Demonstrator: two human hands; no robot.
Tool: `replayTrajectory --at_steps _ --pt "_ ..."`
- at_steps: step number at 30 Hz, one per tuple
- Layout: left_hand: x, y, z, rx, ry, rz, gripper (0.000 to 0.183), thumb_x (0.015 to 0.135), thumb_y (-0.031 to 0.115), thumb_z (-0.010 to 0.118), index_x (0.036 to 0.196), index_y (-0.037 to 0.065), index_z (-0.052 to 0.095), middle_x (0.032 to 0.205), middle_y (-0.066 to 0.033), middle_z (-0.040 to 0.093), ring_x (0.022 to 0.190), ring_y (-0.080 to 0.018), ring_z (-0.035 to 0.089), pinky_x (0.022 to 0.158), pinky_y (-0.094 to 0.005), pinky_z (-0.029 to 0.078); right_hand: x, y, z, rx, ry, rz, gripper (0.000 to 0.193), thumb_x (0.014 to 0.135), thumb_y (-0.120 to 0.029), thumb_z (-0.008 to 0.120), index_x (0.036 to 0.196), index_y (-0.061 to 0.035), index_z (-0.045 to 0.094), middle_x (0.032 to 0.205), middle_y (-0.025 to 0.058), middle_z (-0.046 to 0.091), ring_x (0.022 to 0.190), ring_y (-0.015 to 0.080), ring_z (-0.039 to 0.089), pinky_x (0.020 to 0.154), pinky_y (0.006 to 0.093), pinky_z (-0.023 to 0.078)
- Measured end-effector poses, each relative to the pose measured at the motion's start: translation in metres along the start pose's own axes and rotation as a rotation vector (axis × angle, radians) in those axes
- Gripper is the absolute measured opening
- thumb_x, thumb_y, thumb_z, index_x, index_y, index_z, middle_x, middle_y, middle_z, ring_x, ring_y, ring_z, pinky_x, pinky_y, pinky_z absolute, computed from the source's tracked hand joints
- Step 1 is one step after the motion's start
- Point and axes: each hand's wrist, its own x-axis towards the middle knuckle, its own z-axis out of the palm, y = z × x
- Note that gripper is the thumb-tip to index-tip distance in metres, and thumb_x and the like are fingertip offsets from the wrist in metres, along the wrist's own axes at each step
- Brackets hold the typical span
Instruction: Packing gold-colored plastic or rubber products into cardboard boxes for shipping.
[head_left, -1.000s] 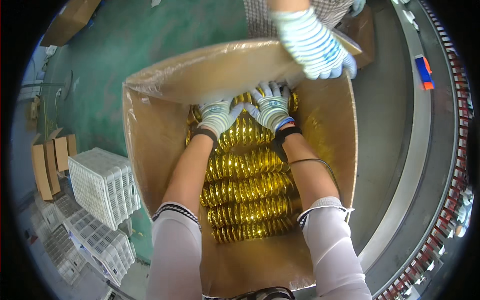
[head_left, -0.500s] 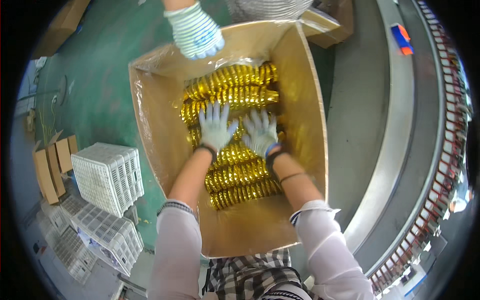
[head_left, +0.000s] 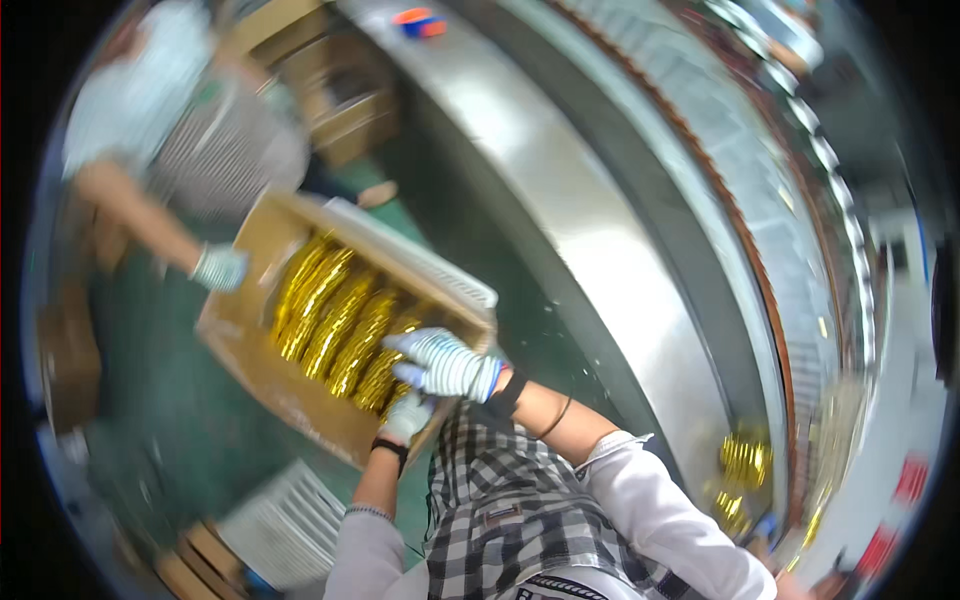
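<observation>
A brown cardboard carton (head_left: pixel 290 405) lies at a slant before me, lined with clear film. Inside are several rows of shiny gold foil coils (head_left: pixel 340 325). At the carton's near end my right hand (head_left: pixel 450 365), in a striped white glove, reaches over the nearest row with its fingers apart and holds nothing. Just below it my left hand (head_left: pixel 405 418), also gloved, is at the near end of the same row; its fingers are blurred and partly hidden. A co-worker's gloved hand (head_left: pixel 221 267) is at the carton's far left edge.
The co-worker (head_left: pixel 140 110) bends beyond the carton. A long metal counter (head_left: pixel 590 230) runs along the right, with an orange and blue object (head_left: pixel 419 23) at its far end. More gold coils (head_left: pixel 745 460) lie at the lower right. A white crate (head_left: pixel 285 525) stands at the lower left.
The view has swung to the right, so the carton now sits left and tilted. My hands have moved from the middle rows to the carton's near end. More of the co-worker shows.
</observation>
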Motion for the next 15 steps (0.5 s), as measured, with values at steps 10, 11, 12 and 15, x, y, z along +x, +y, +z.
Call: replayTrajectory --at_steps 10,11,12,15 --pt "0.163 0.092 -0.208 -0.128 0.220 0.297 0.052 0.107 0.021 0.051 0.148 -0.010 0.044 0.141 -0.0211 0.057 0.129 -0.0274 0.055 0.111 -0.0346 0.043 -0.171 0.092 -0.017 -0.271 0.613 0.559 0.051 0.095 -0.033 0.061 0.135 -0.0005 0.060 0.118 0.0245 0.069 0.111 0.0427 0.065 0.099 0.0491 0.050" --pt "0.175 0.090 -0.210 -0.123 0.209 0.361 0.048 0.106 0.020 0.052 0.145 -0.009 0.048 0.140 -0.0201 0.058 0.128 -0.0276 0.055 0.111 -0.0348 0.043 -0.185 0.089 -0.008 -0.242 0.650 0.676 0.051 0.097 -0.034 0.060 0.136 -0.0010 0.060 0.122 0.0255 0.068 0.115 0.0420 0.065 0.102 0.0480 0.050" --pt "0.192 0.106 -0.208 -0.042 0.118 0.404 0.047 0.106 0.021 0.054 0.144 -0.008 0.051 0.138 -0.0179 0.060 0.127 -0.0258 0.055 0.111 -0.0345 0.042 -0.200 0.092 -0.002 -0.174 0.705 0.774 0.052 0.096 -0.034 0.060 0.137 -0.0011 0.060 0.125 0.0263 0.068 0.118 0.0417 0.064 0.103 0.0469 0.049" --pt "0.220 0.152 -0.169 0.145 -0.283 0.422 0.044 0.105 0.023 0.056 0.140 -0.004 0.056 0.133 -0.0169 0.065 0.124 -0.0263 0.059 0.109 -0.0362 0.044 -0.250 0.089 0.026 0.016 0.914 0.968 0.060 0.092 -0.037 0.065 0.139 -0.0002 0.058 0.129 0.0278 0.065 0.122 0.0432 0.061 0.106 0.0465 0.048"
